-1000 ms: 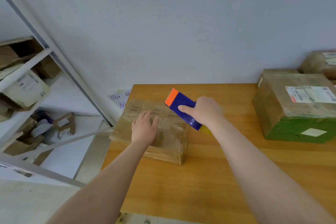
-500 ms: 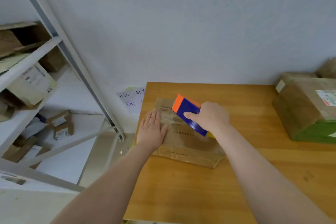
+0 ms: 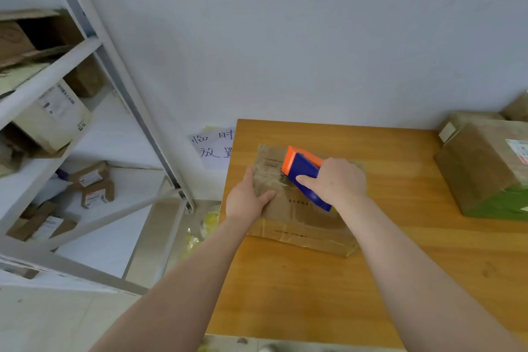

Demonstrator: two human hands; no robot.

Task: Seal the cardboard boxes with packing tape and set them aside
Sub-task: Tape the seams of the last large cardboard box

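A flat brown cardboard box point(image 3: 303, 217), covered in glossy tape, lies near the left edge of the wooden table point(image 3: 314, 294). My left hand point(image 3: 248, 198) grips the box's left edge, thumb on top. My right hand point(image 3: 335, 181) is closed around a blue tape dispenser point(image 3: 304, 173) with an orange front end, which rests on the box's top toward its far side. The tape roll itself is hidden behind my hand.
Larger taped boxes point(image 3: 485, 168) with green sides and labels stand at the table's right back. A metal shelf rack point(image 3: 57, 123) with several small boxes stands to the left. A paper sign point(image 3: 213, 146) hangs on the wall beside the table.
The box has been slid and turned further onto the table from its left edge. My left hand shifted from lying flat on top to gripping the left edge. The dispenser came down onto the box.
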